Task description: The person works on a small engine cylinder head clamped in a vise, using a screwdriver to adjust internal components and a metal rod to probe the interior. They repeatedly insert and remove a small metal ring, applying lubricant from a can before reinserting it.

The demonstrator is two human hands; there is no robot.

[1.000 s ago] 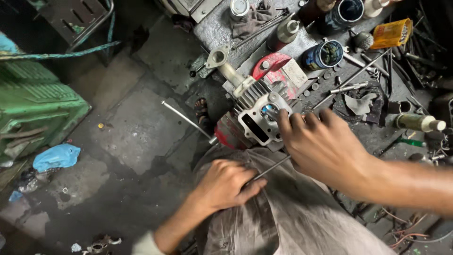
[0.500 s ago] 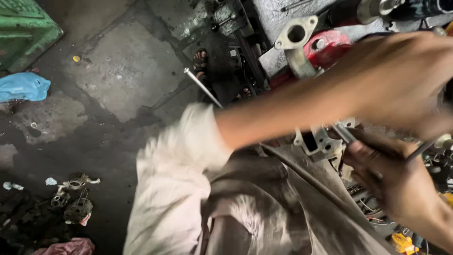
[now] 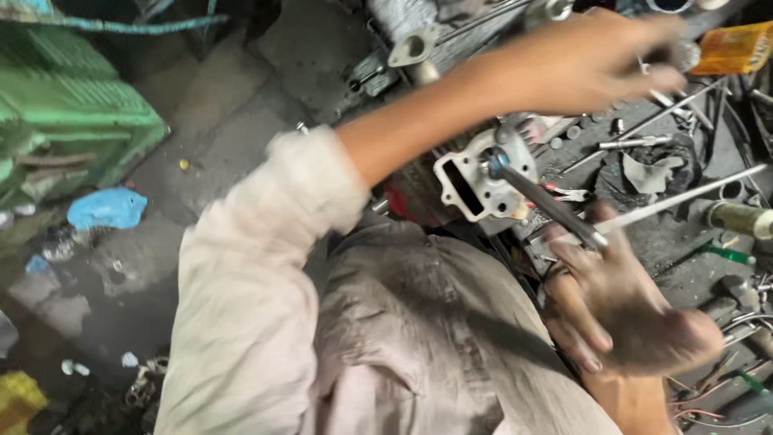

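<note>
From the head camera, your left arm, sleeve pushed up to the elbow, stretches across your body to the far side of the floor, and your left hand [image 3: 592,60] hovers palm down over the scattered tools, blurred; I cannot tell whether its fingers pinch anything. Your right hand [image 3: 624,302] sits low beside your knee, greasy, its fingers loosely spread, with a long dark steel rod [image 3: 547,201] passing over the fingertips; a firm grasp does not show. The rod's far end rests in the pale cast-metal engine cylinder [image 3: 483,177], which stands just beyond that hand. A yellow packet [image 3: 733,48] lies just past your left fingertips.
</note>
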